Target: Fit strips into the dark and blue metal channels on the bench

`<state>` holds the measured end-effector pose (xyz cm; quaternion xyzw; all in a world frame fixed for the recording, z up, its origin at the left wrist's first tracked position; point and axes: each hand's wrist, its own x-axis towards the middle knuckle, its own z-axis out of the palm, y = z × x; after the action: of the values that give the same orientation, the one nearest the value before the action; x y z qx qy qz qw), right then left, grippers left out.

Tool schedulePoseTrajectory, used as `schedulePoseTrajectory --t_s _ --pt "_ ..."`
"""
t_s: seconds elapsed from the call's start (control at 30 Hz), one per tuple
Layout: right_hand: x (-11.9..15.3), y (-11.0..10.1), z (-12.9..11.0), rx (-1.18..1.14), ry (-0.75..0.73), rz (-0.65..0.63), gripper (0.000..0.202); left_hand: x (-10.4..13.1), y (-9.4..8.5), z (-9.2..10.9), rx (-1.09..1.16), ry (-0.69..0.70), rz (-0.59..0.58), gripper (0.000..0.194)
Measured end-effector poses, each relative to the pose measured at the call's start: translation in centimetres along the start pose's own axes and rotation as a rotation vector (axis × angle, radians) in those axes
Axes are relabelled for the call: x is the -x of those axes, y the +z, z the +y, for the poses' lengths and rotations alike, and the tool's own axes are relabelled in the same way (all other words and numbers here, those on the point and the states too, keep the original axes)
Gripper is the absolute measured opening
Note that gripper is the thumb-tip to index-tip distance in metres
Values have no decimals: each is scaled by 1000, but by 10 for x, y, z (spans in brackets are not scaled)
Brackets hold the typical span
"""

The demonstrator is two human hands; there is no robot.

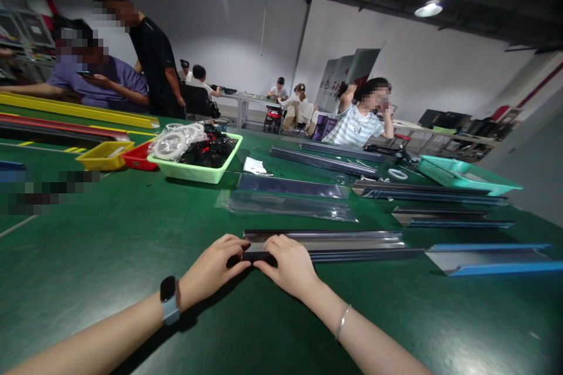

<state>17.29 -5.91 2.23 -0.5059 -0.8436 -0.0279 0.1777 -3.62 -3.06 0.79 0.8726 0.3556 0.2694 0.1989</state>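
A long dark channel profile (352, 255) with a pale inner face lies lengthwise on the green table in front of me. My left hand (217, 262) grips its left end, fingers at the far side and thumb at the near wall. Close beside it, my right hand (288, 261) is closed over the near wall, fingertips inside the channel and thumb beneath. Both thumbs almost meet at the near edge. The profile's left end is partly hidden by my fingers. A blue-edged channel (497, 261) lies just off its right end.
Beyond the profile lie clear plastic strips (290, 205) and several dark profiles (325, 161). A light green basket (193, 171) holds tape rolls and black parts, beside red (141, 158) and yellow (105, 156) trays. A teal basket (466, 176) stands at right. People sit and stand beyond the table (132, 217).
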Motion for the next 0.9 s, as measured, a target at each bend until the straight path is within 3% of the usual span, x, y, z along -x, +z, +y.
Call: schedulePoseTrajectory --t_s 0.23,0.53,0.9 --pt "1 3 2 -80 -2 21 29 1 2 3 -103 8 15 16" --pt "0 2 0 -88 37 -2 33 2 2 4 -175 26 14 32" --pt "0 0 0 -84 29 -25 32 1 1 5 -119 13 4 18"
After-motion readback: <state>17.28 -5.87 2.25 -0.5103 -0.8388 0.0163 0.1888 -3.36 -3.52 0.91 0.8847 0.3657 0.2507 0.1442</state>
